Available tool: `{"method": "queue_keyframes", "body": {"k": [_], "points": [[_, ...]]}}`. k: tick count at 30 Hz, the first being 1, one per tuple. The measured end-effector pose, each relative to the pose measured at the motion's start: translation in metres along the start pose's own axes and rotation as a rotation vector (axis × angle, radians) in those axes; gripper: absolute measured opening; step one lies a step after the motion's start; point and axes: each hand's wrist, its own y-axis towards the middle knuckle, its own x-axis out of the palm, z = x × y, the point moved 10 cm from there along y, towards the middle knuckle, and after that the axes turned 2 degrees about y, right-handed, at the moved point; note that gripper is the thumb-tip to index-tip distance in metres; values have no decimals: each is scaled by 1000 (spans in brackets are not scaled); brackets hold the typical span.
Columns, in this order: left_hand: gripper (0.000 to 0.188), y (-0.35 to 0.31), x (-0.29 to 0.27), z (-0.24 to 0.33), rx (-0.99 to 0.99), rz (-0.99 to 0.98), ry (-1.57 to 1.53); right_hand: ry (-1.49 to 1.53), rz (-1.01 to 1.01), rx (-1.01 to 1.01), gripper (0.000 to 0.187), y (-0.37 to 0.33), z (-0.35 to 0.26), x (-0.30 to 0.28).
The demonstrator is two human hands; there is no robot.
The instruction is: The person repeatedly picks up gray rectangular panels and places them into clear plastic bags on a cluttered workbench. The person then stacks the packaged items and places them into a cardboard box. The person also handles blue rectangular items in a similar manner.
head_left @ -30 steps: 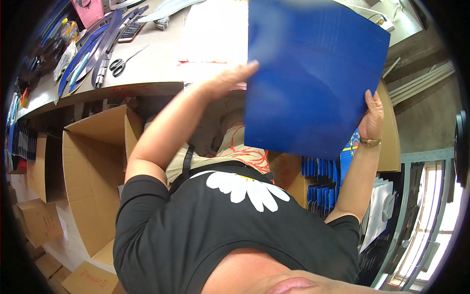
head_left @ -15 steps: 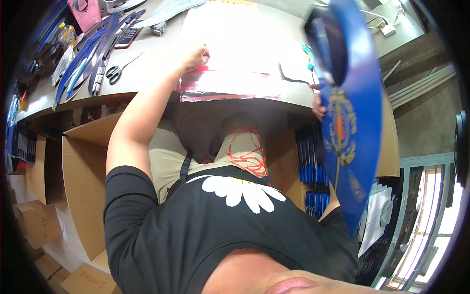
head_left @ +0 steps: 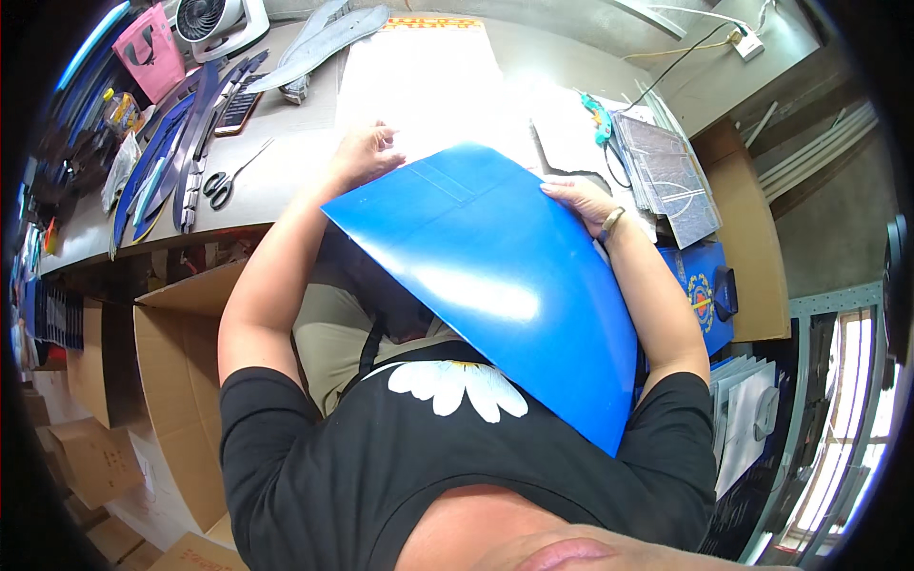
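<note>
A large glossy blue panel (head_left: 495, 276), plain but for faint crease lines near its far corner, slants over my lap. My right hand (head_left: 583, 200) grips its upper right edge, the thumb lying on the face. My left hand (head_left: 367, 154) is above the table by the panel's far left edge, fingers loosely bent and apart, holding nothing that I can see. Beneath and beyond both hands lies a bright white sheet (head_left: 414, 71) with an orange printed edge, overexposed in part.
Black scissors (head_left: 219, 190), a phone (head_left: 238, 112) and dark blue strips (head_left: 171, 143) lie at left. A turquoise glue gun (head_left: 597, 119) and a stack of grey panels (head_left: 666, 162) are at right. Below them is a blue piece with a gold emblem (head_left: 703, 300). A cardboard box (head_left: 176, 381) stands at left.
My right hand has come from the far right to the middle. A blue panel now crosses my lap and hides the red-edged film. My left hand has loosened and shifted slightly left.
</note>
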Motion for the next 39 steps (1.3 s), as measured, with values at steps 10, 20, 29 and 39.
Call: {"method": "queue_keyframes", "body": {"k": [10,20,29,39], "points": [[19,27,19,-44,-320,39,-374,-149,-83,37,39,16,5,37],[26,-41,-23,31,88,217,594,-303,354,-145,30,-2,-18,-84],[25,-71,-18,4,-319,392,-640,-1198,240,-795,49,-46,-93,127],[43,-74,-31,16,-195,434,-901,-1563,225,-912,62,-19,-83,247]]}}
